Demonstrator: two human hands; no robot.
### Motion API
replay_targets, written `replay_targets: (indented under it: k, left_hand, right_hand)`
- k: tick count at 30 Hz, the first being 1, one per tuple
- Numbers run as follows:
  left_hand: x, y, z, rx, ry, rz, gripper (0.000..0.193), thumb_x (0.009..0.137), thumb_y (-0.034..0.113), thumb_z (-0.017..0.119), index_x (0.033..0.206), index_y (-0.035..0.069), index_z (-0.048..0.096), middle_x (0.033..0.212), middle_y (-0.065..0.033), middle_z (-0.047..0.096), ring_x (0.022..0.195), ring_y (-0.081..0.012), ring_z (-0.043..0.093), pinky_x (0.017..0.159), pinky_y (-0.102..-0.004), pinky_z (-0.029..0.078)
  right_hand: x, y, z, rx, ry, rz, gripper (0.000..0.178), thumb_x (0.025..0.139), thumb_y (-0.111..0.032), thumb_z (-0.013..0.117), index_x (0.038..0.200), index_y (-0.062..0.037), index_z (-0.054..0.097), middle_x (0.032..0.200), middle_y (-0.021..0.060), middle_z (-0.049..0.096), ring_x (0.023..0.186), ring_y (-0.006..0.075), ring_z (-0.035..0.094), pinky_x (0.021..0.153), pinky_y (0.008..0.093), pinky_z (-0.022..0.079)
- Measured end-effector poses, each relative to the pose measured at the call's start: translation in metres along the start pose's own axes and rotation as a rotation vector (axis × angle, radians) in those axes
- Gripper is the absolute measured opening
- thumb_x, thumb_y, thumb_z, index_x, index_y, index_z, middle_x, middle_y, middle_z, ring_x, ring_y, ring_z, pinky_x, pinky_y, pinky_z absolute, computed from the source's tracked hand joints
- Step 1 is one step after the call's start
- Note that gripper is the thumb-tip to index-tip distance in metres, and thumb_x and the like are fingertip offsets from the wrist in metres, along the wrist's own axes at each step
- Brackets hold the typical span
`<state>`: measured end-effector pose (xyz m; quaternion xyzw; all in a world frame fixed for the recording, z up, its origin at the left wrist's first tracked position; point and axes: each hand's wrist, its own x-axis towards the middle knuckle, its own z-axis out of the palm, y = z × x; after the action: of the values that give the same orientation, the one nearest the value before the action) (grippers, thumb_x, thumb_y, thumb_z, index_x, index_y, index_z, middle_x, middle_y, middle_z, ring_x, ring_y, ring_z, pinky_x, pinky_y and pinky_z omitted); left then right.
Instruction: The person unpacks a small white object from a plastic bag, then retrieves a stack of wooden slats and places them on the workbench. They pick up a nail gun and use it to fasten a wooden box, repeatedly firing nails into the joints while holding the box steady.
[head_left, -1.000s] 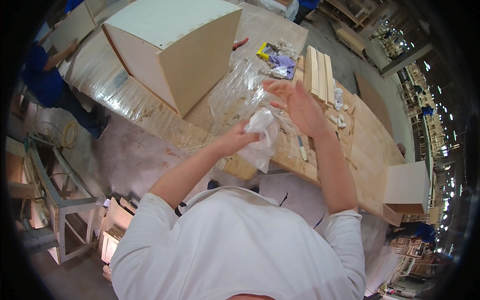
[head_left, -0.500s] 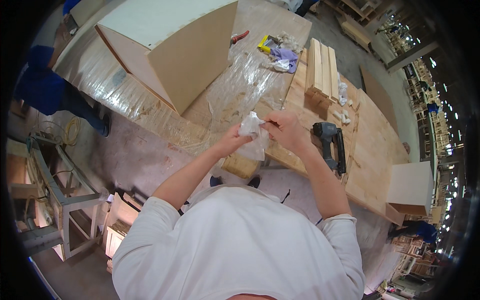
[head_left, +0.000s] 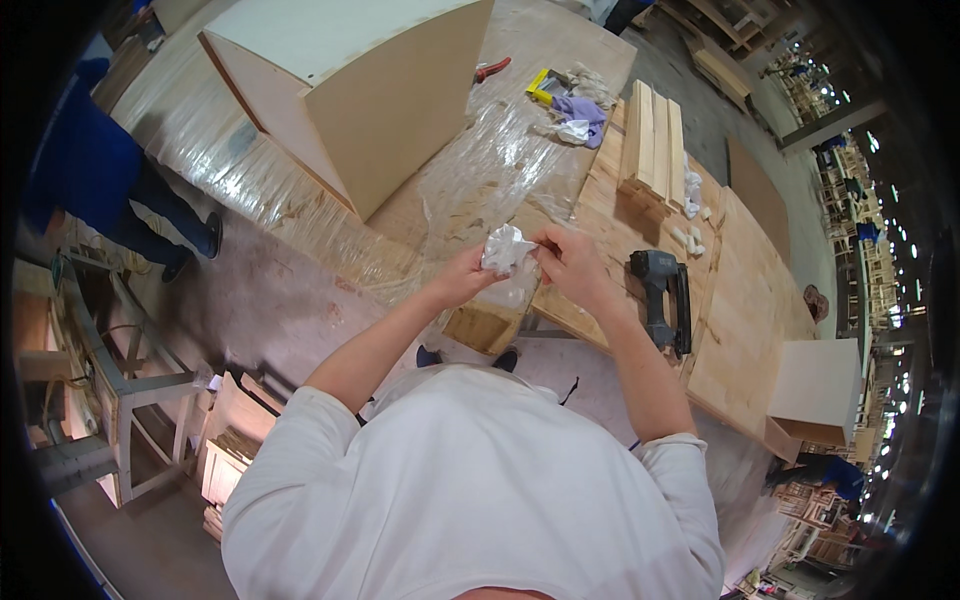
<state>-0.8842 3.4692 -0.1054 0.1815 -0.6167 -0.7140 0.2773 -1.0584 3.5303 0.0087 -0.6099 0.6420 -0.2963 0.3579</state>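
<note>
In the head view, the left hand has its fingers closed on a crumpled white plastic bag, which is bunched up at the top. The right hand is bent inward, its thumb and fingertips pinched together on the bag's right edge. The bag is between the two hands, in front of the person's white shirt, above the near edge of the counter. A rough wooden block shows just below the bag.

On the counter, to the right of the right forearm, is a black pneumatic nail gun. Beyond it are small white pieces and a stack of pale wooden strips. A purple cloth and a yellow object, its kind unclear, lie close together to the left of the strips, on wrinkled clear plastic film. Left of these, a red-handled tool sticks out beside a large wooden cabinet carcass with a white top face. A white box is at the counter's right end.

At far left is a co-worker in a blue shirt; a grey frame stand is on the floor below. Another person in blue shows at lower right.
</note>
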Motion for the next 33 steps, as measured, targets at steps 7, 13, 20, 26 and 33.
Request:
replay_targets:
  k: [7, 13, 20, 26, 33]
  left_hand:
    - [0.001, -0.017, -0.006, 0.263, 0.057, -0.003, 0.039, 0.083, 0.01, 0.06, 0.12, 0.006, 0.05, 0.11, -0.0061, 0.058, 0.1, -0.0159, 0.054, 0.088, -0.031, 0.043]
    - [0.0, -0.022, 0.0, 0.173, 0.114, 0.037, 0.044, 0.075, 0.012, 0.068, 0.115, 0.005, 0.052, 0.108, -0.0106, 0.06, 0.1, -0.0219, 0.057, 0.087, -0.0345, 0.044]
    - [-0.005, -0.037, -0.009, 0.149, 0.127, -0.007, 0.056, 0.075, 0.01, 0.068, 0.126, 0.005, 0.046, 0.114, -0.0048, 0.057, 0.105, -0.0158, 0.053, 0.093, -0.032, 0.041]
    - [-0.007, -0.045, -0.012, -0.017, 0.122, -0.05, 0.057, 0.074, 0.003, 0.066, 0.127, 0.005, 0.046, 0.116, -0.0032, 0.056, 0.105, -0.014, 0.052, 0.094, -0.0303, 0.04]
    - [-0.006, -0.041, -0.013, 0.022, 0.061, -0.071, 0.05, 0.076, 0.001, 0.064, 0.124, 0.004, 0.05, 0.111, -0.0013, 0.058, 0.102, -0.0115, 0.052, 0.092, -0.0283, 0.041]
  right_hand:
    - [0.007, 0.016, 0.023, 0.523, -0.062, 0.22, 0.023, 0.083, -0.002, 0.053, 0.106, 0.0006, 0.055, 0.081, 0.0082, 0.058, 0.062, 0.0114, 0.058, 0.055, 0.0259, 0.051]
    - [0.012, 0.016, 0.034, 0.026, 0.013, 0.047, 0.018, 0.084, -0.008, 0.06, 0.1, 0.0007, 0.056, 0.069, 0.0055, 0.057, 0.052, 0.0098, 0.054, 0.047, 0.0247, 0.044]
    - [0.009, 0.017, 0.032, -0.021, 0.037, -0.067, 0.013, 0.085, -0.003, 0.055, 0.098, -0.0003, 0.059, 0.065, 0.006, 0.055, 0.052, 0.0104, 0.052, 0.049, 0.0259, 0.04]
    - [0.01, 0.006, 0.03, 0.018, 0.009, -0.015, 0.018, 0.085, -0.001, 0.054, 0.101, -0.0007, 0.061, 0.069, 0.0091, 0.058, 0.059, 0.0133, 0.054, 0.055, 0.0273, 0.043]
    - [0.009, 0.023, 0.036, -0.107, 0.06, -0.249, 0.005, 0.086, -0.003, 0.057, 0.088, 0.0004, 0.059, 0.062, 0.0046, 0.055, 0.053, 0.0092, 0.051, 0.049, 0.024, 0.04]
